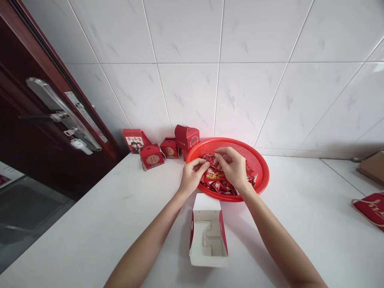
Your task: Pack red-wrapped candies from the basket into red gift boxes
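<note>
Both hands are over a red plastic basket (264, 172) that holds several wrapped candies (217, 186) in red wrappers. My left hand (192, 175) is at the basket's left side, thumb and index finger pinched at the edge of a red candy wrapper. My right hand (235, 167) reaches over the candies, with its thumb and fingertips drawn together on a small red-wrapped candy; the fingers partly hide it. Nearer to me, between my forearms, stands an open cardboard box (210, 261), white inside with red sides. Its top is open and no candy shows inside.
Red gift boxes (153, 159) with gold patterns stand by the tiled wall (192, 96), left of the basket. A red pouch (372, 210) and a brown cardboard piece (373, 168) lie at the right. A dark red door (36, 140) borders the white table (105, 212) on the left.
</note>
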Tool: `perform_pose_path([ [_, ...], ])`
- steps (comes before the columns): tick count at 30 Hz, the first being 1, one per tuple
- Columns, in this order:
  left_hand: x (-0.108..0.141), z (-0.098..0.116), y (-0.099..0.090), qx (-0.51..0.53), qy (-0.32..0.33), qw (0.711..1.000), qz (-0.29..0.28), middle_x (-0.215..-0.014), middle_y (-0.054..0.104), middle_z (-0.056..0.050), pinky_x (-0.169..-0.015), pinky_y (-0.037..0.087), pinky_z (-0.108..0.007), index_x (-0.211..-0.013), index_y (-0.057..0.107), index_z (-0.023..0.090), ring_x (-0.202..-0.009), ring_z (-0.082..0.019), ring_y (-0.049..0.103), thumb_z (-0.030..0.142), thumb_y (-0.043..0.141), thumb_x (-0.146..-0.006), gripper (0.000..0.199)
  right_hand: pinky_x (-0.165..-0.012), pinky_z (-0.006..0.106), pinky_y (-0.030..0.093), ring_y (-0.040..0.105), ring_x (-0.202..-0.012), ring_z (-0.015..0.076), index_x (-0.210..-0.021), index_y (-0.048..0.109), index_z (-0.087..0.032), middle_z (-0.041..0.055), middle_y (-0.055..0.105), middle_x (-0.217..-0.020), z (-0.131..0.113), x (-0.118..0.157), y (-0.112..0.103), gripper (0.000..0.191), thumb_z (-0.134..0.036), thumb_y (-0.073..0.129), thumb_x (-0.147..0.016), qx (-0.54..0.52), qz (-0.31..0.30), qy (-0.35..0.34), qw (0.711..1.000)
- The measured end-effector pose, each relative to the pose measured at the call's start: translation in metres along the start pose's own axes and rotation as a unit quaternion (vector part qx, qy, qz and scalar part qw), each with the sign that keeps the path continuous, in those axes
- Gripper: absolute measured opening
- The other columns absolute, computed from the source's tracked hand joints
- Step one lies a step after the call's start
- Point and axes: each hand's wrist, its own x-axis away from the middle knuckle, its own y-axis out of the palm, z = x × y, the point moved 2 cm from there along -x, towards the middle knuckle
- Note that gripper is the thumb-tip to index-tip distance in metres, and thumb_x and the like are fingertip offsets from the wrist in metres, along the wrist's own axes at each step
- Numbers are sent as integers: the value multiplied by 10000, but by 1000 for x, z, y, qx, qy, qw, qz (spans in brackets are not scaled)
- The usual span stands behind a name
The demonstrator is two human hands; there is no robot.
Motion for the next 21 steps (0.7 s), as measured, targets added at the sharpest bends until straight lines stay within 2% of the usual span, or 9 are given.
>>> perform_pose_path([
  [4,1,-1,-1,-14,12,1000,5,-735,720,-24,-693,517,-286,-752,750,192,-703,-182,631,470,802,-754,283,-706,361,579,689,-728,216,-1006,751,-226,75,762,-942,3,0,1,233,-426,684,-906,-26,-42,30,998],
  [8,3,-1,-1,-39,37,998,13,-696,696,-11,-676,501,-283,-750,733,195,-670,-176,619,443,758,-808,256,-724,357,581,709,-786,233,-888,747,-226,71,753,-878,4,-1,0,283,-507,723,-867,-56,-55,35,996],
  [15,6,1,1,-42,50,998,16,-703,670,-2,-677,484,-277,-738,702,201,-685,-173,605,440,740,-834,261,-640,337,589,660,-614,173,-839,666,-226,37,724,-866,4,-2,-2,425,-629,780,-767,-166,-55,124,977],
  [18,5,0,1,-35,47,998,19,-712,682,-7,-683,491,-281,-747,710,199,-689,-177,616,468,758,-819,282,-652,338,594,667,-627,176,-842,676,-217,42,721,-861,5,-4,-3,455,-642,801,-737,-171,-68,126,975],
  [21,5,0,0,-23,41,998,31,-715,685,-4,-681,499,-283,-758,706,200,-678,-176,622,480,768,-806,291,-702,341,600,699,-718,201,-886,706,-205,45,727,-834,5,-5,-4,467,-599,861,-688,-187,-95,122,970],
])
